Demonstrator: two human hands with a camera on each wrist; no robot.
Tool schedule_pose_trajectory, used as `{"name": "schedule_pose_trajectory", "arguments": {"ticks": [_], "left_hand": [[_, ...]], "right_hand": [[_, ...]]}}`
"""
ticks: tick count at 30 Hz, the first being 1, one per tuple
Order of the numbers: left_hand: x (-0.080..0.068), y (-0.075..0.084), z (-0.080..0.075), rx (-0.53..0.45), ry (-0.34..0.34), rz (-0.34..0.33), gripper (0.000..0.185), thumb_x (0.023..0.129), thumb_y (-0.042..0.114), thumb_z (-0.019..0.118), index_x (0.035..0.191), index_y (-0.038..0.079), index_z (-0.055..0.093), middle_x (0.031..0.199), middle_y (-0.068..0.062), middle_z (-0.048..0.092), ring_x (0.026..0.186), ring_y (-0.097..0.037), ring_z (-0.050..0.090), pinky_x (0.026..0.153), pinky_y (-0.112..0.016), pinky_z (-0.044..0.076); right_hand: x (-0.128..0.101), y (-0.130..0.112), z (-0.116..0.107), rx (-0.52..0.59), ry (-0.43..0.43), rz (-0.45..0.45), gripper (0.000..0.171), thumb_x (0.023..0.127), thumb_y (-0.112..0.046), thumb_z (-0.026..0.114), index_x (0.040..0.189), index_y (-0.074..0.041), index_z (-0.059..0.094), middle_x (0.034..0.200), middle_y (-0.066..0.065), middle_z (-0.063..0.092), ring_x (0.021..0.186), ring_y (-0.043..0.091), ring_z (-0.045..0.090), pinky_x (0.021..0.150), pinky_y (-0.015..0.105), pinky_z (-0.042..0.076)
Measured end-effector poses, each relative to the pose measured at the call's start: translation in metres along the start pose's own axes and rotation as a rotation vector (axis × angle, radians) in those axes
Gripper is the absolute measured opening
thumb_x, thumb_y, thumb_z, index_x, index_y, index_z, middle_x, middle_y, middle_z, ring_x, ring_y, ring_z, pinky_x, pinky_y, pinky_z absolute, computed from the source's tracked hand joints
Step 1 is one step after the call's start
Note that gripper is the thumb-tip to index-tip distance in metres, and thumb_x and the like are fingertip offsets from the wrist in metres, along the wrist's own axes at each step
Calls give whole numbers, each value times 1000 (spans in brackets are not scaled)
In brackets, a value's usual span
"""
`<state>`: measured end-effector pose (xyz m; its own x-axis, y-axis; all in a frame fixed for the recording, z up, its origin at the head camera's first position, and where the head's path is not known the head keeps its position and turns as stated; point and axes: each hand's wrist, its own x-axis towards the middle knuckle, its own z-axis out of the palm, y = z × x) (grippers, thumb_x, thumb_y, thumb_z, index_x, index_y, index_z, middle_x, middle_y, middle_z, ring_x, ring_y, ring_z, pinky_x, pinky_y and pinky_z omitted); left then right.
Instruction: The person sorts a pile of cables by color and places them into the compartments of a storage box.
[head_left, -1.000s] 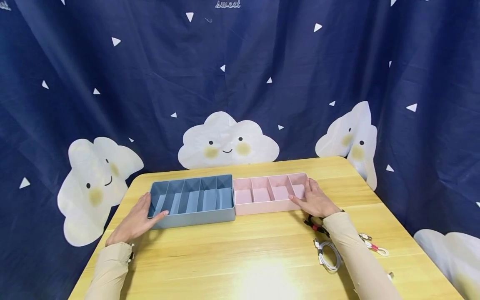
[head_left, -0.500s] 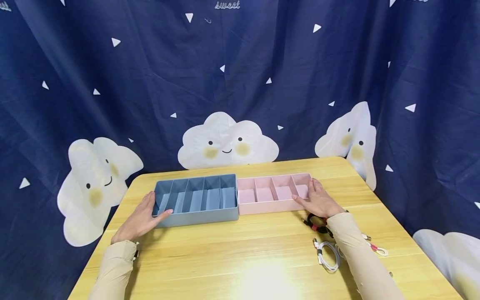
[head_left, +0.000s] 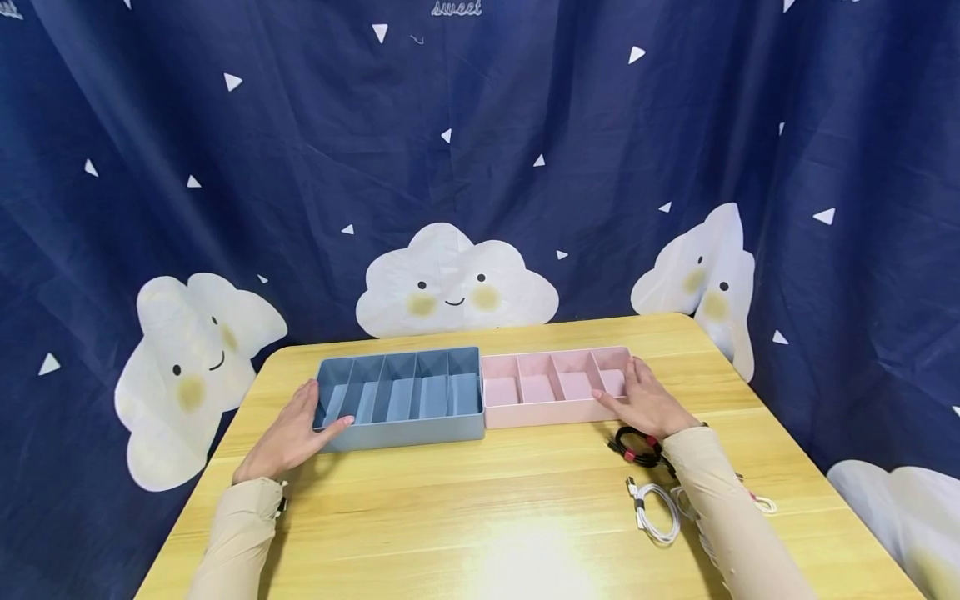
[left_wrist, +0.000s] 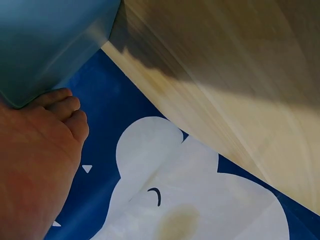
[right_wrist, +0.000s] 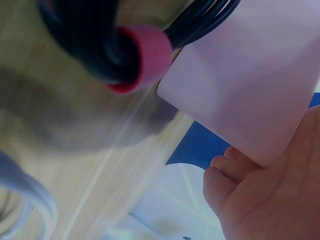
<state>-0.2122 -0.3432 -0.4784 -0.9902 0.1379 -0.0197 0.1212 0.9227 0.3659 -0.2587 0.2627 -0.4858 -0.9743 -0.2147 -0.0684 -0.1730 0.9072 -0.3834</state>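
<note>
The blue divided tray (head_left: 401, 398) sits in the middle of the head view, left of centre, on the yellow wooden table (head_left: 480, 508), with its right end wall touching the pink divided tray (head_left: 557, 387), which carries the row on to the right. Behind both, filling the upper frame, hangs a dark blue curtain (head_left: 300, 167) printed with white smiling clouds and small triangles.

The left hand (head_left: 288, 433) rests against the blue tray's left end — fingers straight and close together along the outer wall, thumb lying across the near left corner. In the left wrist view the fingertips (left_wrist: 62, 107) press side by side on the tray's rounded corner. The right hand (head_left: 647, 402) mirrors it at the pink tray's right end: fingers straight and together against the end wall, thumb stretched along the near front edge.

At lower right, just beside the right wrist, lies a coiled black cable (head_left: 636, 446) bound with a red strap. Nearer the bottom edge is a coiled white cable (head_left: 658, 510), and another white cable end (head_left: 761, 502) shows past the sleeve.
</note>
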Motion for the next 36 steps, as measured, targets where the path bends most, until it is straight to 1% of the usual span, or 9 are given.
{"name": "schedule_pose_trajectory", "arguments": {"ticks": [10, 23, 29, 36], "left_hand": [[3, 8, 3, 2, 13, 3, 115, 97, 72, 51, 161, -12, 5, 171, -32, 4, 159, -51, 8, 126, -68, 16], [9, 23, 11, 26, 25, 2, 115, 97, 74, 48, 161, -12, 5, 171, -32, 6, 159, -51, 10, 127, -66, 15], [10, 24, 16, 24, 25, -1, 115, 97, 72, 50, 161, -11, 5, 171, -31, 5, 159, -50, 8, 128, -65, 15], [9, 21, 18, 7, 43, -5, 115, 96, 74, 50, 162, -10, 6, 171, -31, 6, 160, -49, 9, 128, -65, 15]], "right_hand": [[-2, 8, -3, 1, 9, -13, 109, 102, -64, 44, 156, 20, 3, 165, 43, 1, 154, 57, 12, 126, 66, 23], [-6, 22, -9, 4, -19, 8, 112, 101, -69, 40, 157, 18, -2, 166, 42, -4, 154, 59, 9, 125, 69, 21], [-6, 28, -11, 4, -13, 1, 111, 102, -67, 42, 157, 19, -2, 165, 43, -4, 154, 60, 8, 125, 69, 20], [-7, 28, -12, 6, -10, 3, 110, 101, -66, 44, 158, 18, 0, 166, 41, -3, 154, 58, 10, 124, 69, 22]]}}
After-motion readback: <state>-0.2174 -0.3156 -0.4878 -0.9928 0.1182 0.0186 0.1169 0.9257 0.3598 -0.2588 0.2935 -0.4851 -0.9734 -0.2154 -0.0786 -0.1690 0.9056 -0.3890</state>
